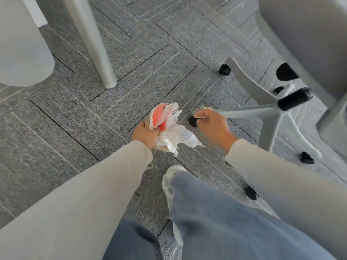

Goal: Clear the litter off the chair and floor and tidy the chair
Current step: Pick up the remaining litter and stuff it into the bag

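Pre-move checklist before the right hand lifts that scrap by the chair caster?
1. Left hand holds the crumpled white and red-orange wrapper bundle: ok.
2. Right hand at the small pale scrap of litter on the grey carpet floor: ok.
3. Fingers closed on the scrap: cannot tell.
4. Hand clear of the grey chair base leg and black caster: not ok, right against them.
5. Other floor litter in view: none, ok.

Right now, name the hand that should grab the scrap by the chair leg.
Right. The right hand is already at the scrap beside the chair leg, while the left hand is full of litter.
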A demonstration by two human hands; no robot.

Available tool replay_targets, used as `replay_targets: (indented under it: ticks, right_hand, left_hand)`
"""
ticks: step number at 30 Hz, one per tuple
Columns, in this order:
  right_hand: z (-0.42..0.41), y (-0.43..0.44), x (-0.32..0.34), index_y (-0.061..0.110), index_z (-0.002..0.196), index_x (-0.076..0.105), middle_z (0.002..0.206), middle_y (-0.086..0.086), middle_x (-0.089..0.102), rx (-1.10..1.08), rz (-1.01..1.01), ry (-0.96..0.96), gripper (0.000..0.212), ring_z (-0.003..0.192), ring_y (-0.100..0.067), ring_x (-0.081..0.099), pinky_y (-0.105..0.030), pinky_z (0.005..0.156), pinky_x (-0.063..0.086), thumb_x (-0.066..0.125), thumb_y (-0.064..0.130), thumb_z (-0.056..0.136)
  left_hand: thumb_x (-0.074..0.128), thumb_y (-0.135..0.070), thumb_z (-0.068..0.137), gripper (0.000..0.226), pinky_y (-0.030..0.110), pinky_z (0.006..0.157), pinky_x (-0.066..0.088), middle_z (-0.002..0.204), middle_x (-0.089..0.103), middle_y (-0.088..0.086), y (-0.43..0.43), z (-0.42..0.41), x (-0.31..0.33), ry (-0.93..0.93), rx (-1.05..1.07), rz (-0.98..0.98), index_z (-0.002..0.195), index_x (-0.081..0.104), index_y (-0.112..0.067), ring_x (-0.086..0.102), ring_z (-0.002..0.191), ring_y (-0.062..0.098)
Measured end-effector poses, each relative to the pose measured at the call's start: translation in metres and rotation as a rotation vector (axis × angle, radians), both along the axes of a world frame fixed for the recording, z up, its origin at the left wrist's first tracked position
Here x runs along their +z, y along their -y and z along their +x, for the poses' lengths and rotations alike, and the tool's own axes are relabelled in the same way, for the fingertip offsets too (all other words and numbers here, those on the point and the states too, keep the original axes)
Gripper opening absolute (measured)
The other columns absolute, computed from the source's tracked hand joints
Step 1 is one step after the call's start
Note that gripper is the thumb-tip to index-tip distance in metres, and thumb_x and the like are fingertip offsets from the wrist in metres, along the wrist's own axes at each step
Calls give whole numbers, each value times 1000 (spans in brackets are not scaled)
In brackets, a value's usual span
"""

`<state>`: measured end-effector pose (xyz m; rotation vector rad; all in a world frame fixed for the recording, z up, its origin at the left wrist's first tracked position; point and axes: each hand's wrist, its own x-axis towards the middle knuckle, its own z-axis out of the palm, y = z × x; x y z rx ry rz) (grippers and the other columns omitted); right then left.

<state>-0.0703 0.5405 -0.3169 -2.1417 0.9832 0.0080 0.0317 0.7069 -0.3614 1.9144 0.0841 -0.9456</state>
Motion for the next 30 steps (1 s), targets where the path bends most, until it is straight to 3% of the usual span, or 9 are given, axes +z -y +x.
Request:
replay_targets:
  ticks: [1, 3, 6, 10, 14, 17, 20, 27, 30]
  right_hand:
    - [5, 18, -10, 28, 112, 55, 108, -4, 60, -13, -63, -62, 29, 70, -19, 60, -24, 52, 50, 51, 12, 88]
    - [14, 52, -32, 23, 134, 37, 137, -13, 42, 95, -199, -251, 47, 103, -33, 56, -42, 79, 52, 48, 10, 90]
    - [29, 91, -60, 22, 141, 23, 150, -9, 23, 341, -386, -473, 53, 134, -36, 26, -49, 109, 29, 44, 14, 93]
    - [34, 107, -81, 23, 135, 36, 131, -11, 51, 454, -453, -627, 47, 117, -31, 49, -46, 93, 46, 49, 15, 91]
    - [28, 107, -91, 17, 118, 49, 108, -6, 63, 485, -699, -506, 38, 99, -28, 57, -39, 78, 49, 62, 16, 82]
    - [16, 115, -95, 15, 113, 52, 102, -2, 64, 604, -813, -479, 39, 92, -25, 61, -35, 80, 47, 66, 11, 76]
    - [-4, 121, -96, 15, 106, 56, 97, 0, 66, 648, -778, -464, 36, 85, -21, 62, -32, 77, 49, 70, 12, 73]
    - [-50, 146, -85, 18, 111, 53, 105, 4, 64, 639, -699, -589, 39, 93, -17, 60, -30, 83, 49, 68, 15, 75]
    - [-75, 158, -76, 25, 115, 49, 107, 10, 62, 605, -667, -693, 37, 96, -11, 58, -25, 82, 51, 63, 19, 81]
  left_hand:
    - [59, -21, 83, 33, 47, 88, 52, 109, 65, 12, 4, 4, -3, 2, -5, 5, 114, 53, -13, 63, 98, 35]
    - [60, -23, 82, 35, 48, 89, 52, 109, 66, 11, 10, 10, -11, -14, -18, -14, 116, 54, -15, 63, 98, 35]
    - [62, -20, 80, 34, 50, 87, 52, 108, 67, 12, 16, 14, -29, -33, -11, -30, 114, 55, -15, 64, 96, 35]
    - [63, -20, 81, 27, 52, 81, 54, 98, 68, 16, 20, 9, -50, -77, -3, 14, 106, 58, -11, 66, 87, 34]
    - [65, -22, 81, 24, 45, 81, 56, 95, 70, 10, 34, 10, -62, -137, 26, 1, 104, 59, -16, 67, 85, 29]
    - [65, -18, 82, 12, 33, 66, 54, 89, 70, 7, 50, 14, -65, -151, 40, -37, 94, 61, -17, 68, 79, 26]
    - [64, -20, 83, 16, 34, 66, 55, 89, 69, 5, 64, 14, -66, -143, 36, -29, 98, 59, -17, 67, 78, 23]
    - [64, -22, 84, 12, 40, 76, 57, 91, 67, 4, 90, 5, -74, -126, 14, -11, 93, 57, -21, 66, 81, 23]
    - [65, -20, 84, 22, 33, 68, 54, 91, 67, 2, 102, -3, -76, -135, -1, -29, 104, 58, -17, 65, 79, 18]
